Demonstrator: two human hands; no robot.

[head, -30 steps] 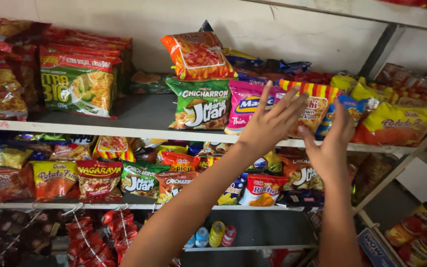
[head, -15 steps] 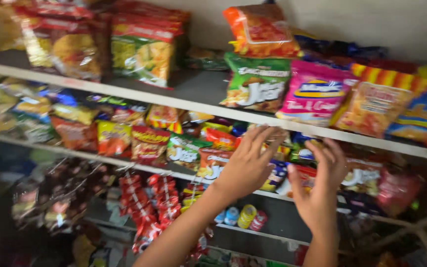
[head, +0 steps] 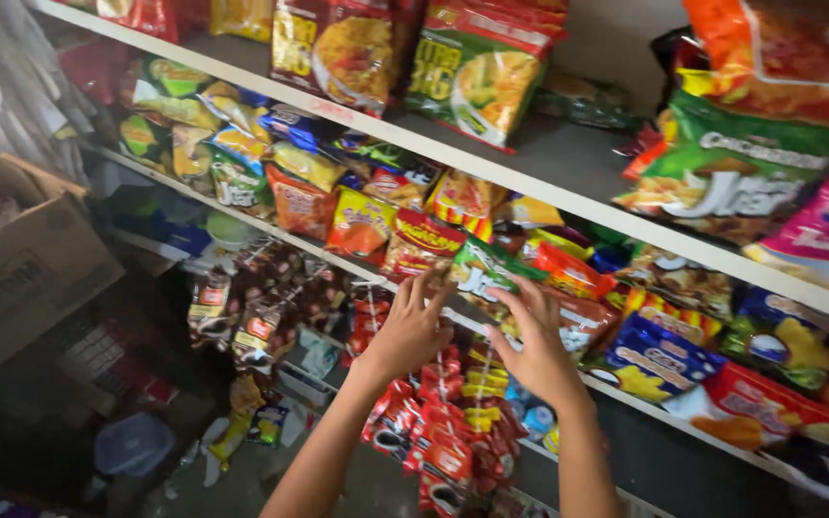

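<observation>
My left hand [head: 410, 331] and my right hand [head: 534, 347] are raised side by side before the middle shelf [head: 338, 261], fingers spread, holding nothing. The left fingertips reach up near a red and yellow snack bag [head: 419, 245]. Those of the right hand are just below a green snack bag [head: 477, 273]. Under both hands hang strips of small red sachets [head: 448, 432].
The white top shelf [head: 568, 206] carries large noodle and chip bags. Hanging brown sachet strips [head: 251, 317] dangle at the left. A cardboard box [head: 21, 259] stands at far left. A translucent plastic tub [head: 131, 443] lies on the floor below.
My hands have come down from the top shelf's bags to the middle shelf. The view has swung down and left, bringing the cardboard box and floor into sight.
</observation>
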